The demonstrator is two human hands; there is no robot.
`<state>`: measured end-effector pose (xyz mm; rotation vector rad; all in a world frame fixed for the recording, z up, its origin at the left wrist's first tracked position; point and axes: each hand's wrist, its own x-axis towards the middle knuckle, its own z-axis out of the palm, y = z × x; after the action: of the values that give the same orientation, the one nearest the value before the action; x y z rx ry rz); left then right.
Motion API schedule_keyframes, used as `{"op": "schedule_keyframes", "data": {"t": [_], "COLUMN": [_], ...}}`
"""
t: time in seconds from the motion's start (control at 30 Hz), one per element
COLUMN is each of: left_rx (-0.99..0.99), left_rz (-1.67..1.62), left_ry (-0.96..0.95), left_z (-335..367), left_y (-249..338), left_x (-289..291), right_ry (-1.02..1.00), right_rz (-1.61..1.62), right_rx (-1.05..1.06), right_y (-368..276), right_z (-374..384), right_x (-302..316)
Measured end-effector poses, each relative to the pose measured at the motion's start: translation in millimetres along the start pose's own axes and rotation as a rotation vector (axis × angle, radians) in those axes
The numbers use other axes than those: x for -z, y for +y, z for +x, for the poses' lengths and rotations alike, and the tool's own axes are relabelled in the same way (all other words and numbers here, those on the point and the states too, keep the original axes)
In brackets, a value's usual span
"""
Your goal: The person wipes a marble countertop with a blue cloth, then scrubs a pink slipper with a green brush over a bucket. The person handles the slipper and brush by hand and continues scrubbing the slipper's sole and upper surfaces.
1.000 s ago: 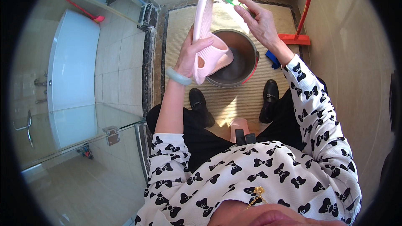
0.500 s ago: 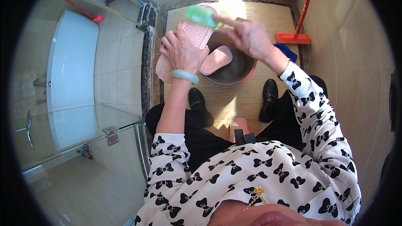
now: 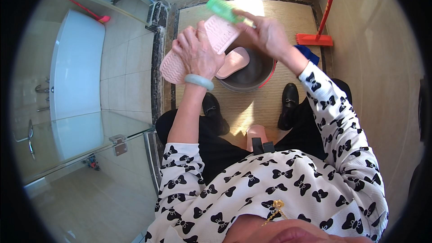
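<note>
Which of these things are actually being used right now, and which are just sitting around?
In use:
left hand gripping a pink slipper
right hand holding a green brush at its sole
basin below, second pink slipper inside

Lying about:
red broom
blue cloth
white bathtub

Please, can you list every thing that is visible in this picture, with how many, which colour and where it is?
slipper in hand: 1, pink, ribbed sole up, above the basin
second slipper: 1, pink, lying inside the basin
brush: 1, green, over the held slipper's far end
basin: 1, dark, on the woven mat between the shoes
mat: 1, tan, on the floor
broom: 1, red, upper right, by the wall
cloth: 1, blue, beside the broom head
bathtub: 1, white, left
shoes: 2, black, on the mat
bangle: 1, pale green, left wrist
left hand: grips the slipper
right hand: holds the brush
</note>
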<state>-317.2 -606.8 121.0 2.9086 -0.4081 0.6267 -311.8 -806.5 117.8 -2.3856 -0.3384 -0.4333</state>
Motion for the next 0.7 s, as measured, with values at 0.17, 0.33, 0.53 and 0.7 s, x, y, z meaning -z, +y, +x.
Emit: {"op": "schedule_keyframes", "data": {"t": [0.17, 0.33, 0.53, 0.7], "left_rx": [-0.28, -0.411, 0.066, 0.911], "left_rz": [-0.036, -0.114, -0.375, -1.708], "left_ry": [0.059, 0.173, 0.291, -0.329], "left_z": [-5, -3, 0, 6], "left_y": [-11, -12, -1, -8], "left_x": [-8, -19, -19, -18], "right_ry": [0.117, -0.413, -0.222, -0.067], "right_rz": [0.121, 0.835, 1.107, 0.825], "right_rx": [-0.03, -0.379, -0.557, -0.316], "right_y": [30, 25, 10, 2], "right_z": [13, 9, 6, 0], "right_x": [4, -1, -9, -12]}}
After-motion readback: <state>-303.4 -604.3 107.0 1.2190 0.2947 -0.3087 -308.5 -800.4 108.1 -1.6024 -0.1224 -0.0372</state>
